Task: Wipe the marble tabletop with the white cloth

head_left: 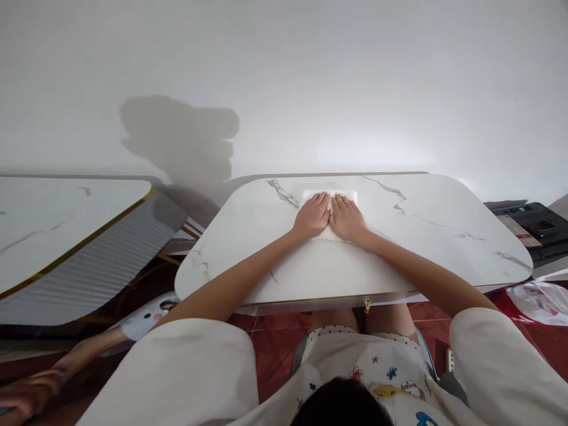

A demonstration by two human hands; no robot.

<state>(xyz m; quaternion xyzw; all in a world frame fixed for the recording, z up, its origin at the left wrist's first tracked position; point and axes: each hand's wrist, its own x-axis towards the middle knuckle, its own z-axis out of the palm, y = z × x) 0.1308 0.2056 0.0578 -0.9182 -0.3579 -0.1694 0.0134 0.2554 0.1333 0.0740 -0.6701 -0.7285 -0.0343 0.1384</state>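
- The white, fluffy, roughly square cloth (331, 234) lies directly under the fingers, on the white, grey-veined, marble-look tabletop (399, 254) with rounded corners.
- The left hand (313, 214) and the right hand (346, 217) rest palm-down side by side, touching or nearly so at the thumbs. On each, the fingers lie close together and nearly straight, flat on the cloth and clamped on nothing. How hard they press cannot be told.
- The fingertips end just short of the cloth's far edge, with its two far corners showing beyond and outside them. Even weight across both palms should hold those corners down best.
- A strip of cloth shows between and behind the palms, toward the body. Pressing with the heels of the hands as well as the fingertips would probably stop that strip from bunching.
- Soft pile on such a smooth top may slip easily, so both hands should share any push equally, lest the cloth twist.
- Bare tabletop lies to both sides of the fingers. The plain white wall (319, 89) rises beyond the tips, so any reach forward calls for care with the knuckles.
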